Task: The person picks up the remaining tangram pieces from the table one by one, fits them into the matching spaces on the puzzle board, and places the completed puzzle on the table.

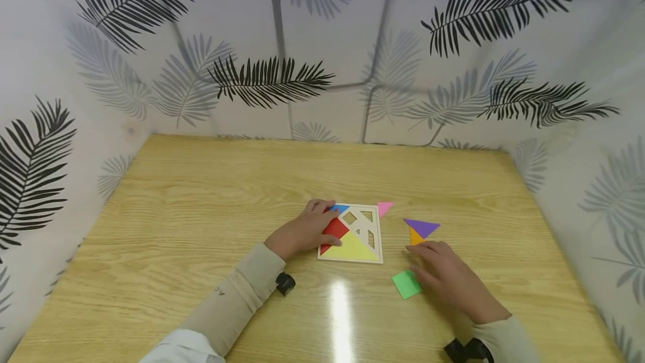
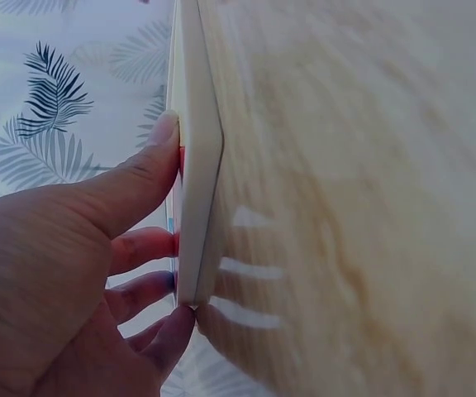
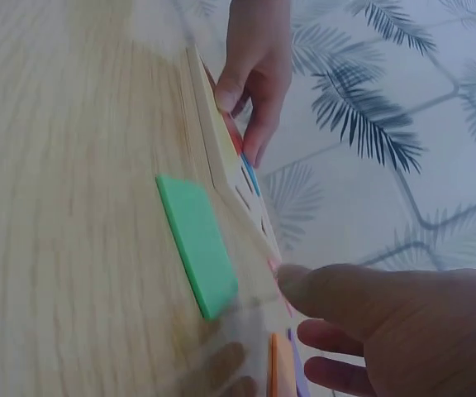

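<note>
A square tangram board [image 1: 379, 251] with a pale wooden frame lies on the table. Yellow [image 1: 355, 248], red [image 1: 336, 228] and blue [image 1: 340, 208] pieces sit in it; several cut-out holes show in its right part. My left hand [image 1: 307, 229] rests on the board's left side, thumb over the yellow and red pieces, little finger by a corner. To the right, my right hand [image 1: 448, 273] hovers with loosely bent fingers and nothing visibly held. Its fingertips are close to an orange piece [image 1: 416, 237], its thumb close to a green square [image 3: 197, 244].
A purple triangle [image 1: 422, 227] lies against the orange piece. A pink piece [image 1: 384, 208] is at the board's upper right corner. The wooden table [image 1: 201, 195] ends at a leaf-patterned curtain [image 1: 322, 111] behind and at the sides.
</note>
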`<state>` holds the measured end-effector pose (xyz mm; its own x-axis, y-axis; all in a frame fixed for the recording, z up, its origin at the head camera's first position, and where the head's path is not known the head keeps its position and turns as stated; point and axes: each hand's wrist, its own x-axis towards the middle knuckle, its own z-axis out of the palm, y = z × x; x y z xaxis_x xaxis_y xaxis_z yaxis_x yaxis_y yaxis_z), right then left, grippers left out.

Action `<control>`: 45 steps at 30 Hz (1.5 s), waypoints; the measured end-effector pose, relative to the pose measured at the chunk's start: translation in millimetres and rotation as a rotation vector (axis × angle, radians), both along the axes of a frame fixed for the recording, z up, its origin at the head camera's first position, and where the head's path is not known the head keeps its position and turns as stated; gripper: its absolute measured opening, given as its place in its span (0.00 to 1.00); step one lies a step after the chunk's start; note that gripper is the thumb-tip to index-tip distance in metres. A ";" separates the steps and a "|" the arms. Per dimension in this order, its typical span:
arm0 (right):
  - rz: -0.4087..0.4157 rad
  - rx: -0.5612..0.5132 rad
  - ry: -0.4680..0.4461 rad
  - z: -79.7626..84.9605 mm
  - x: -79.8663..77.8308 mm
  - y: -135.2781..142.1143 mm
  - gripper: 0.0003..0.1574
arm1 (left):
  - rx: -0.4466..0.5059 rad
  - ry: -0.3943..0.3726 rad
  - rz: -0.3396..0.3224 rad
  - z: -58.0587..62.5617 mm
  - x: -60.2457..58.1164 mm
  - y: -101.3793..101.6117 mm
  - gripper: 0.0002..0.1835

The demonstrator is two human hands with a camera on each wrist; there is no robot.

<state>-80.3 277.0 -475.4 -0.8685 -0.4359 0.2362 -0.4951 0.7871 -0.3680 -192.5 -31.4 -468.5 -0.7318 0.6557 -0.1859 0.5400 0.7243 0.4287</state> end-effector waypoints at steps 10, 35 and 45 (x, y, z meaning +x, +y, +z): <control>-0.125 0.049 -0.009 -5.6 -8.0 14.3 0.27 | -0.001 -0.009 0.003 -2.6 -0.8 -1.7 0.40; -0.152 0.051 0.126 -12.7 -22.5 -5.5 0.14 | 0.008 -0.001 0.001 1.1 1.0 -1.0 0.40; -0.113 0.127 0.302 -8.7 -23.7 -14.3 0.05 | 0.007 -0.004 0.002 4.1 1.7 -1.7 0.40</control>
